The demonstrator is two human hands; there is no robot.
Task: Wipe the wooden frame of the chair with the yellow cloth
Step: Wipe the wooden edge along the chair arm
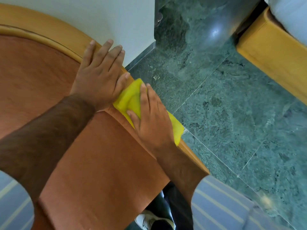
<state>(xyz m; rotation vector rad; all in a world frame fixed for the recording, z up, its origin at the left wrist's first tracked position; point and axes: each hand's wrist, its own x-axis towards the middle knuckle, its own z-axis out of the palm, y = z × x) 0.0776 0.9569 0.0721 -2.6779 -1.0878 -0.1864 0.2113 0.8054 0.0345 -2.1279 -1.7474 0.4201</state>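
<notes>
The chair has a curved light wooden frame (54,34) around orange-brown upholstery (99,155). A yellow cloth (129,97) lies folded over the frame's top edge at the middle of the view. My right hand (152,120) presses flat on the cloth, fingers spread over it, thumb on the inner side. My left hand (99,70) rests flat on the frame just beyond the cloth, fingers stretched along the rail, its heel touching the cloth's end. Part of the cloth hangs over the frame's outer side (178,130).
A white wall (116,19) stands right behind the chair. Green marble floor (232,105) spreads to the right. Another wooden piece of furniture with a pale cushion (274,47) sits at the top right. My shoe (149,219) shows below.
</notes>
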